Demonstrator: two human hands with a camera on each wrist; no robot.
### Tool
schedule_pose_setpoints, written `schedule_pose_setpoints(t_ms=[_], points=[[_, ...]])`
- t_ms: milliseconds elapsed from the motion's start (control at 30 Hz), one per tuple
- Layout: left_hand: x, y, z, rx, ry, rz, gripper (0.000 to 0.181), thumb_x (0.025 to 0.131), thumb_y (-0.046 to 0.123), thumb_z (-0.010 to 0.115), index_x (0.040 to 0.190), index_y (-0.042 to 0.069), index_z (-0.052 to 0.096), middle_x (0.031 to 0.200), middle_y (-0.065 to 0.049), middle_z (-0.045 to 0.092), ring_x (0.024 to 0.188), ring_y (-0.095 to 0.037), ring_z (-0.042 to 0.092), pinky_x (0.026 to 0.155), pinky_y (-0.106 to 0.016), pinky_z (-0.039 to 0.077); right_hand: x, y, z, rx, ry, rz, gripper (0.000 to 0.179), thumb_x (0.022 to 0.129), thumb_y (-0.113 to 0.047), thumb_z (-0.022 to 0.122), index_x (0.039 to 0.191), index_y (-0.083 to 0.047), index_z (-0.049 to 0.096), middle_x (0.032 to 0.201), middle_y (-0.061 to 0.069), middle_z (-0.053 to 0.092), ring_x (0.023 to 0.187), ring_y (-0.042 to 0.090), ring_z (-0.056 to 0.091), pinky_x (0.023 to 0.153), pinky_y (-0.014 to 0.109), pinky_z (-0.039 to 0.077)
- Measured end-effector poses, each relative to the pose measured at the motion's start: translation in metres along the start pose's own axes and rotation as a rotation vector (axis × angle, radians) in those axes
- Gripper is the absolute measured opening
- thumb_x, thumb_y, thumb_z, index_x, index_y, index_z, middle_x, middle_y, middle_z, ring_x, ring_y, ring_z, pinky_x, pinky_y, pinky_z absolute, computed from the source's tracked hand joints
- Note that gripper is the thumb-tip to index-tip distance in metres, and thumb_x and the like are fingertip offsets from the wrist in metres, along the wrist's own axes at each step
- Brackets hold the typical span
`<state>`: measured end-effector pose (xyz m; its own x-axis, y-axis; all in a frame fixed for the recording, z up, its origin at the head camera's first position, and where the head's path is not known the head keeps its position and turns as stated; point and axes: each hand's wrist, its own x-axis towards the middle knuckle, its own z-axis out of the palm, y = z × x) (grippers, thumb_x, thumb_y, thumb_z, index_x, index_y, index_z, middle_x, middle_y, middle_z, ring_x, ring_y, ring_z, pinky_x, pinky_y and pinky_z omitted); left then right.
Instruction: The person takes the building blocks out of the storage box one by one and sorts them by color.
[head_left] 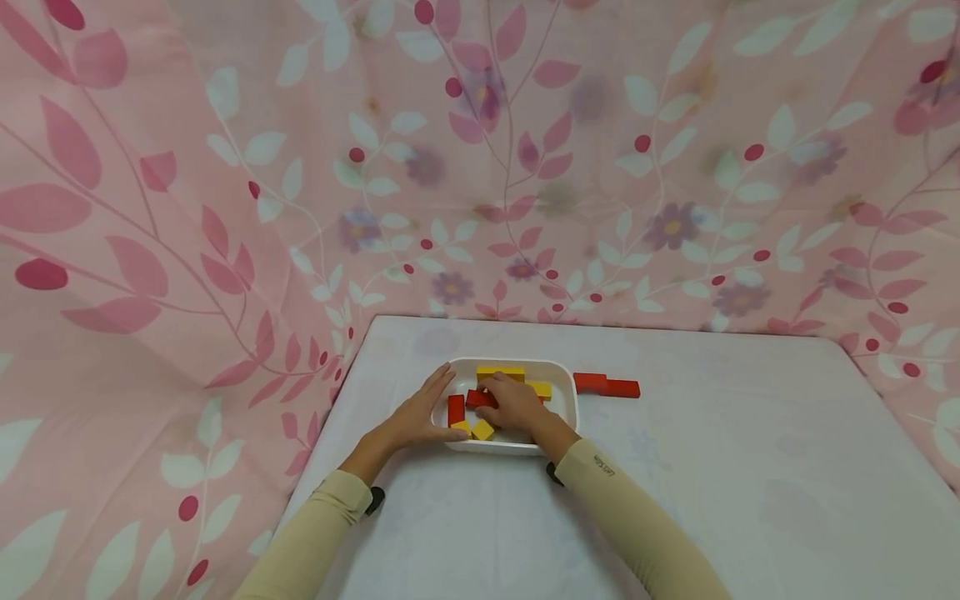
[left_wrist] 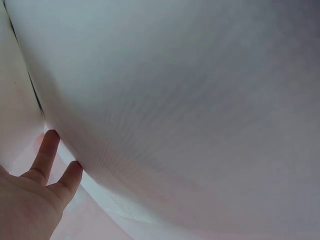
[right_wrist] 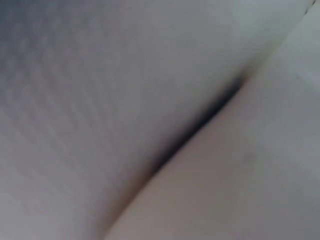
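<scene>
A white rectangular container (head_left: 567,417) holds several red and yellow blocks. My left hand (head_left: 414,418) rests on its left end, fingers straight and spread, the thumb reaching over the front rim beside the small yellow blocks (head_left: 482,430). In the left wrist view, two fingers (left_wrist: 45,155) of the left hand touch a white surface. My right hand (head_left: 517,404) reaches inside the container, with the thumb and fingers pinching a red block (head_left: 476,399). An upright red block (head_left: 456,408) stands near the left wall. The right wrist view is blurred and shows no fingers.
Outside the container, on the white-covered table (head_left: 712,467), two red blocks (head_left: 590,382) lie end to end by its right wall. A longer yellow block (head_left: 501,372) is along the back wall inside. A pink floral curtain (head_left: 525,167) hangs behind the table and to its left.
</scene>
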<state>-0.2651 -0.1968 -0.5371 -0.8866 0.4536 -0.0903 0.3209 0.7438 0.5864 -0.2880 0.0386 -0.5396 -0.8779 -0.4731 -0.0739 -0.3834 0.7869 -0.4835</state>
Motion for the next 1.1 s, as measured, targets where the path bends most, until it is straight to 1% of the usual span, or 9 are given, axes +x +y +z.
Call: schedule_pose_setpoints(t_ms=[100, 233, 400, 500, 767, 967, 1100], points=[[0.0000, 0.0006, -0.0009, 0.004, -0.004, -0.010, 0.115, 0.069, 0.072, 0.073, 0.159, 0.035, 0.011, 0.167, 0.014, 0.001, 0.153, -0.024, 0.020, 0.113, -0.063, 0.032, 0.0013, 0.0012, -0.0006, 0.029, 0.001, 0.005, 0.052, 0.089, -0.043, 0.070, 0.133, -0.018, 0.059, 0.125, 0.000, 0.060, 0.101, 0.014, 0.056, 0.099, 0.036, 0.053], [0.0002, 0.0014, -0.0011, 0.004, -0.007, -0.019, 0.115, 0.069, 0.071, 0.073, 0.159, 0.034, 0.012, 0.167, 0.013, 0.001, 0.153, -0.024, 0.020, 0.112, -0.064, 0.031, 0.0016, 0.0023, -0.0010, 0.041, 0.010, 0.002, 0.051, 0.090, -0.044, 0.069, 0.133, -0.019, 0.061, 0.122, -0.001, 0.060, 0.098, 0.013, 0.056, 0.097, 0.034, 0.054], [0.0001, 0.0021, -0.0016, -0.006, -0.008, -0.011, 0.115, 0.069, 0.070, 0.074, 0.159, 0.032, 0.013, 0.167, 0.012, 0.001, 0.153, -0.025, 0.020, 0.112, -0.064, 0.032, 0.0013, 0.0008, -0.0023, 0.052, 0.022, -0.005, 0.052, 0.090, -0.044, 0.069, 0.133, -0.017, 0.062, 0.118, 0.002, 0.059, 0.096, 0.015, 0.055, 0.093, 0.033, 0.054], [0.0004, 0.0018, -0.0016, -0.013, -0.006, -0.012, 0.116, 0.069, 0.070, 0.074, 0.159, 0.032, 0.012, 0.167, 0.012, 0.001, 0.153, -0.024, 0.019, 0.113, -0.064, 0.031, 0.0008, -0.0003, -0.0038, 0.080, 0.027, -0.003, 0.052, 0.090, -0.043, 0.070, 0.133, -0.016, 0.062, 0.116, 0.003, 0.058, 0.095, 0.016, 0.055, 0.091, 0.033, 0.054], [0.0007, 0.0016, -0.0014, -0.018, -0.006, 0.002, 0.116, 0.070, 0.069, 0.075, 0.159, 0.032, 0.012, 0.168, 0.010, 0.001, 0.153, -0.024, 0.018, 0.114, -0.062, 0.030, 0.0004, 0.0012, -0.0035, 0.119, 0.051, -0.044, 0.052, 0.091, -0.039, 0.070, 0.137, -0.017, 0.059, 0.126, 0.005, 0.060, 0.103, 0.019, 0.056, 0.099, 0.039, 0.052], [0.0000, 0.0021, -0.0022, -0.024, -0.008, -0.009, 0.116, 0.069, 0.069, 0.075, 0.159, 0.031, 0.013, 0.167, 0.011, 0.001, 0.153, -0.025, 0.018, 0.114, -0.063, 0.030, 0.0003, 0.0026, -0.0018, 0.144, 0.075, -0.080, 0.048, 0.092, -0.033, 0.070, 0.136, -0.015, 0.060, 0.121, 0.005, 0.060, 0.101, 0.018, 0.054, 0.099, 0.039, 0.052], [0.0001, 0.0026, -0.0024, -0.025, -0.012, -0.015, 0.116, 0.070, 0.068, 0.075, 0.159, 0.032, 0.012, 0.167, 0.012, 0.000, 0.153, -0.025, 0.018, 0.114, -0.063, 0.030, 0.0000, 0.0032, -0.0015, 0.139, 0.078, -0.094, 0.047, 0.094, -0.032, 0.068, 0.137, -0.016, 0.060, 0.119, 0.004, 0.058, 0.100, 0.017, 0.054, 0.099, 0.038, 0.052]])
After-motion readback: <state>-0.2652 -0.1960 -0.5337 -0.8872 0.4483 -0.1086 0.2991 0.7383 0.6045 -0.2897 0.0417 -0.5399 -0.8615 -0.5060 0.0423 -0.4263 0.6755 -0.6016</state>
